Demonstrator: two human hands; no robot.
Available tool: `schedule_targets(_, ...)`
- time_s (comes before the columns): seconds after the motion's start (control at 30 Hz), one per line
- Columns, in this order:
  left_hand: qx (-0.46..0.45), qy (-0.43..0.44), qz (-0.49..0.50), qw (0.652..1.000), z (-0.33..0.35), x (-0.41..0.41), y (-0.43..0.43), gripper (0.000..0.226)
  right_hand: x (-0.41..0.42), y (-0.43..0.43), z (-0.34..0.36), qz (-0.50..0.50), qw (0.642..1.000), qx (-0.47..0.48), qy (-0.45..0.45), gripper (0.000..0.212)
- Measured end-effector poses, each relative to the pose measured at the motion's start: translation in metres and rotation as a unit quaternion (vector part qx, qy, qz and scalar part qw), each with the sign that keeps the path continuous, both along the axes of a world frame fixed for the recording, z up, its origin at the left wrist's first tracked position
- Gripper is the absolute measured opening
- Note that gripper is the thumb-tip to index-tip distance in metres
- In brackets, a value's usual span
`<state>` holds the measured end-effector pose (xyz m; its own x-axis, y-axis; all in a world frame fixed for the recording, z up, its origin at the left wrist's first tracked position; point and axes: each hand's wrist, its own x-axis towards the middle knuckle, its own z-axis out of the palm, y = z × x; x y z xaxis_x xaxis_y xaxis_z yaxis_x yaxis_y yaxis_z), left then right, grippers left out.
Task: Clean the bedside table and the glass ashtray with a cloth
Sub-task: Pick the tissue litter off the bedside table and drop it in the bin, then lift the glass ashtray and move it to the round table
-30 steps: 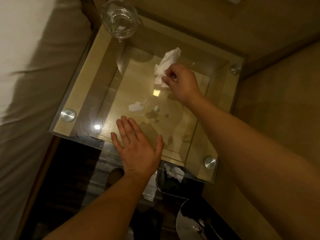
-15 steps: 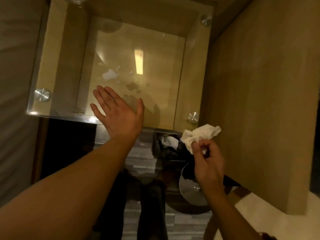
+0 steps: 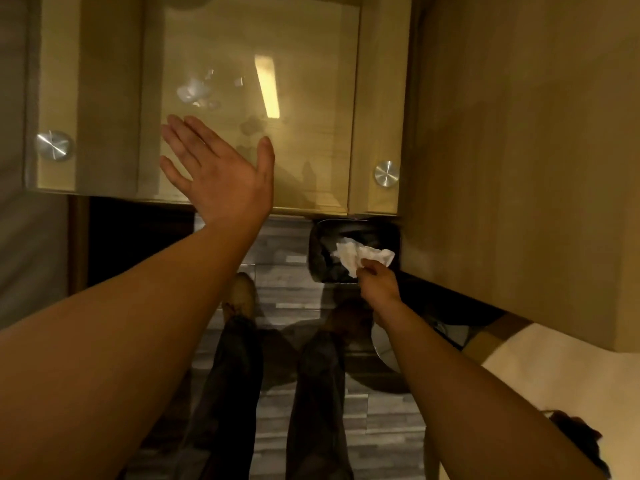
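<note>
Right hand [image 3: 377,289] pinches a crumpled white tissue [image 3: 360,255] over the dark waste bin [image 3: 318,251] on the floor; soft, light, likely damp. Left hand [image 3: 221,174] open, flat above the glass surface [image 3: 311,98]: hard, smooth, slippery, fragile. Smears [image 3: 194,93] remain on it. Ashtray not in view.

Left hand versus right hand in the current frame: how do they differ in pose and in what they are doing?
The left hand is spread flat and open, holding nothing; the right hand is closed in a pinching grip on a crumpled white cloth. The left hand lies over the near edge of the bedside table's glass top; the right hand is lower down, off the table, above a dark bin on the floor. Both arms are bare.
</note>
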<state>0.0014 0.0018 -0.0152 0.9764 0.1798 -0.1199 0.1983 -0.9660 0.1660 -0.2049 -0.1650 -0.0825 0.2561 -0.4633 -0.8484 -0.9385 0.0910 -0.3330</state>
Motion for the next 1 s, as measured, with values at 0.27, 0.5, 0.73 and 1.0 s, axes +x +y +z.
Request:
schedule_targets(0.27, -0.094, 0.054, -0.02, 0.994, 0.023, 0.002, 0.014, 0.101, -0.013, -0.019, 0.05, 0.048, 0.994, -0.047, -0.092, 0.02)
schedule_targets(0.5, -0.153, 0.007, -0.062, 0.986, 0.097, 0.003, 0.05, 0.068, 0.08, -0.027, 0.17, 0.098, 0.961, -0.085, -0.245, 0.02)
schedule_targets(0.73, -0.202, -0.043, -0.01, 0.978, 0.161, 0.054, 0.079, 0.05, 0.224, -0.002, 0.269, 0.206, 0.92, -0.095, -0.32, 0.015)
schedule_targets(1.0, -0.256, -0.05, 0.023, 0.965, 0.143, 0.17, 0.114, 0.048, 0.379, 0.057, 0.252, 0.248, 0.914, -0.099, -0.306, 0.021)
